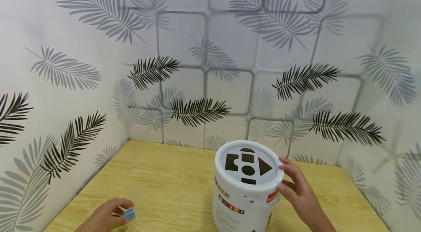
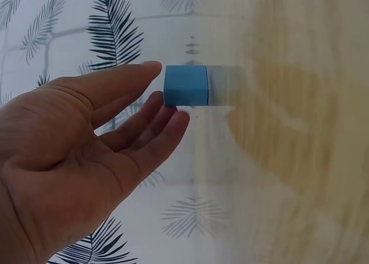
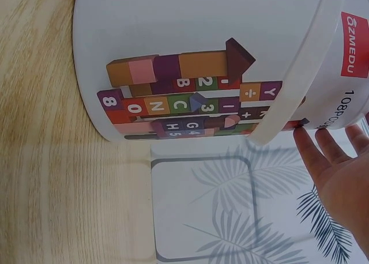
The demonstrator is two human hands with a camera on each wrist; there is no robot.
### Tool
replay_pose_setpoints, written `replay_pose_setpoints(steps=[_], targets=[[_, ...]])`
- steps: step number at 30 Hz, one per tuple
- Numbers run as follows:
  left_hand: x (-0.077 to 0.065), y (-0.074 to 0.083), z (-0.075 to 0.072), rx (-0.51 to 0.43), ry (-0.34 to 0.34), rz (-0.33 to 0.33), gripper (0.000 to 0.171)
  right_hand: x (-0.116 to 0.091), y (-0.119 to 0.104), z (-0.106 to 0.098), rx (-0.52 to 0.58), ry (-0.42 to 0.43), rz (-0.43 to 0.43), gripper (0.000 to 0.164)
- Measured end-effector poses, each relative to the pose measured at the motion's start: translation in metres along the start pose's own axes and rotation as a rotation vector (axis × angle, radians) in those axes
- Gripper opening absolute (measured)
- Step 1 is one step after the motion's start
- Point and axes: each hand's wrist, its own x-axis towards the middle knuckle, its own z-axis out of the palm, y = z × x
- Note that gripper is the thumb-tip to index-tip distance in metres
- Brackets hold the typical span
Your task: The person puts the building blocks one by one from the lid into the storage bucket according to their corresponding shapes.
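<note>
A small blue block point(image 2: 185, 86) stands on the wooden table at the fingertips of my left hand point(image 1: 106, 214). In the left wrist view that hand point(image 2: 75, 137) has its thumb and fingers apart, the tips beside the block's near end; some lower fingertips seem to touch its corner. A white bucket point(image 1: 227, 202), with a lid point(image 1: 221, 155) cut with several shaped holes, stands right of centre. Against the lid's right edge rest the fingers and thumb of my right hand point(image 1: 302, 195). The right wrist view shows that hand point(image 3: 346, 177) with extended fingertips on the bucket's side.
The wooden table point(image 1: 164, 177) runs back to a wall point(image 1: 184, 89) with a leaf pattern, which also closes off the left and right sides. The bucket has a white handle point(image 3: 300, 74) and printed pictures of coloured blocks.
</note>
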Motion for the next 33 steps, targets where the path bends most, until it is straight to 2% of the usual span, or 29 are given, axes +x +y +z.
replay_pose_setpoints(steps=[6,15,19,26,29,33], targets=[[0.006,0.002,0.001,-0.028,-0.015,-0.065,0.038,-0.002,0.001,0.0,0.013,0.003,-0.014,0.04],[0.016,0.01,0.004,-0.008,-0.025,-0.062,0.035,0.0,0.005,0.002,0.051,-0.002,-0.104,0.041],[0.019,0.011,0.005,0.026,-0.033,-0.032,0.032,0.001,0.007,0.001,0.055,-0.009,-0.134,0.04],[0.023,0.021,0.008,0.022,-0.008,0.04,0.033,0.0,0.007,0.0,0.057,-0.014,-0.1,0.041],[0.024,0.034,0.011,0.033,0.023,0.119,0.037,0.0,0.007,0.0,0.065,-0.009,-0.129,0.041],[0.025,0.061,0.014,0.063,0.071,0.206,0.036,0.0,0.008,-0.001,0.078,-0.008,-0.149,0.041]])
